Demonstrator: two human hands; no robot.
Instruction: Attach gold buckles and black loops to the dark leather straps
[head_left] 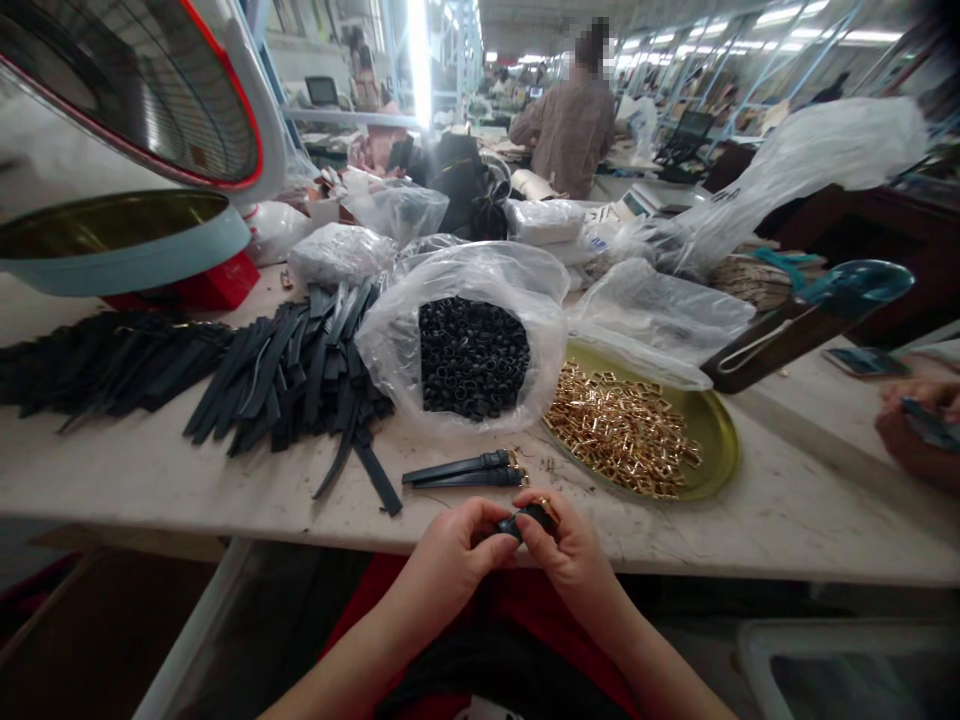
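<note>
At the table's front edge, my left hand (pixel 461 545) and my right hand (pixel 561 540) meet over a dark strap (pixel 529 516), both closed on it. A gold buckle (pixel 544 505) shows at the strap's end by my right fingers; the rest of the strap is hidden. Just beyond lie two buckled straps (pixel 457 470), side by side. Behind them stands an open plastic bag (pixel 390 345) full of small black loops (pixel 474 358). To its right, a gold-coloured round tray (pixel 721 440) holds a heap of gold buckles (pixel 619 425).
Piles of dark straps (pixel 289 375) cover the table's left side. Behind them stand a red scale with a wide pan (pixel 127 255) and a fan (pixel 150 90). Another person's hand (pixel 919 430) is at the far right, near a phone (pixel 864 361). A person (pixel 574 130) stands farther back.
</note>
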